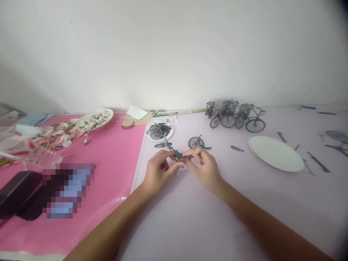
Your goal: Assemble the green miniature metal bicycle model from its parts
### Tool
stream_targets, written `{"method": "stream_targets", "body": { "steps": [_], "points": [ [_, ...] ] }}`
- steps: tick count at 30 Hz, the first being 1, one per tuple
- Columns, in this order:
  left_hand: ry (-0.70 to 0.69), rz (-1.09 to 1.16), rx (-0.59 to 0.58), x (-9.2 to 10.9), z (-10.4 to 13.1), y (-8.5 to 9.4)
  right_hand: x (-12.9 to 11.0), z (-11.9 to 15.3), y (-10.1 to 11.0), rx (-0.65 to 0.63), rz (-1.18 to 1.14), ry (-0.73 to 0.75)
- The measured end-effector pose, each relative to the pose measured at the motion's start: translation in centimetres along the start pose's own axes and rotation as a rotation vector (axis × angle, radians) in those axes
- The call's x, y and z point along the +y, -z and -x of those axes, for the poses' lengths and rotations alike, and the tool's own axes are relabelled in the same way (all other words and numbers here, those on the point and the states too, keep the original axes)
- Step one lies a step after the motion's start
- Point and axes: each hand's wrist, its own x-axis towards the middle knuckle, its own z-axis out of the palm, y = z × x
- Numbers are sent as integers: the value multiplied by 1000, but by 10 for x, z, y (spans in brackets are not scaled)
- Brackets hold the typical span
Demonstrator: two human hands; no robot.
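Note:
Between my hands is a partly built miniature bicycle [170, 146], dark, with handlebars at its far end and a small green piece [178, 154] at its near end. My left hand [159, 170] is closed, thumb and forefinger pinching the near end from the left. From the right, the fingertips of my right hand [205, 166] close at the green piece; the exact grip there is partly hidden. Just beyond my right hand lies a small spoked wheel [195, 141] with a curved dark part. A white plate [170, 136] heaped with dark bicycle parts stands behind the handlebars.
Finished miniature bicycles [233, 116] stand by the wall. White oval plates [276, 154] lie at right among loose dark parts [318, 162]. On the pink cover [114, 170] at left are a dish of pale bits [95, 119], a clear plastic container [40, 156] and a black case [20, 192].

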Motion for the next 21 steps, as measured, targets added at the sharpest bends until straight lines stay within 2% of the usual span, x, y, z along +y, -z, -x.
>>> {"method": "stream_targets", "body": {
  "steps": [3,8,13,21],
  "points": [
    [23,41,22,-3,1,-3,-2,4,-1,-66,79,70],
    [78,154,-2,-6,-1,-2,-6,-1,12,-156,260,223],
    [122,237,10,-11,-2,-1,-3,-7,16,-63,316,140],
    [77,183,-34,-13,0,-2,3,-7,9,-70,346,173]
  ]
}}
